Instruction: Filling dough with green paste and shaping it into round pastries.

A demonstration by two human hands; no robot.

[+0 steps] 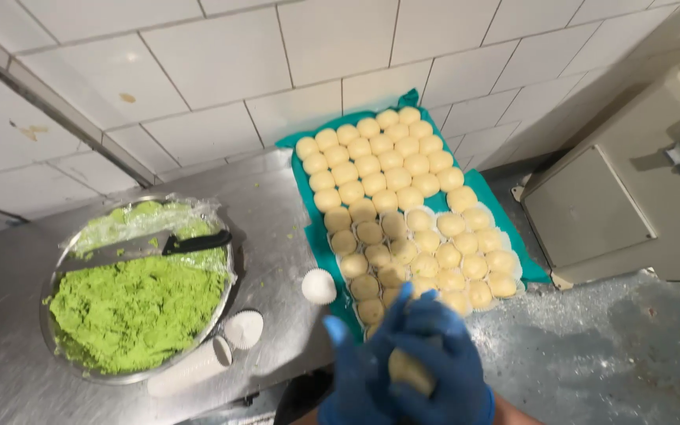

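Note:
Both my hands wear blue gloves and meet at the bottom middle. My right hand (449, 364) and my left hand (356, 370) are cupped together around a pale yellow dough ball (409, 370). Just above them lies a green tray (314, 236) covered with rows of several similar pale dough balls (391, 189), some sitting in white paper cups. A lone white ball (318, 286) rests on the steel counter (269, 197) left of the tray.
A round metal bowl (45, 327) of green filling (131, 311) stands at the left with a black-handled knife (143, 248) laid across it. Stacked white paper cups (198, 362) lie by its front rim. A beige machine (631, 197) stands at the right; tiled wall behind.

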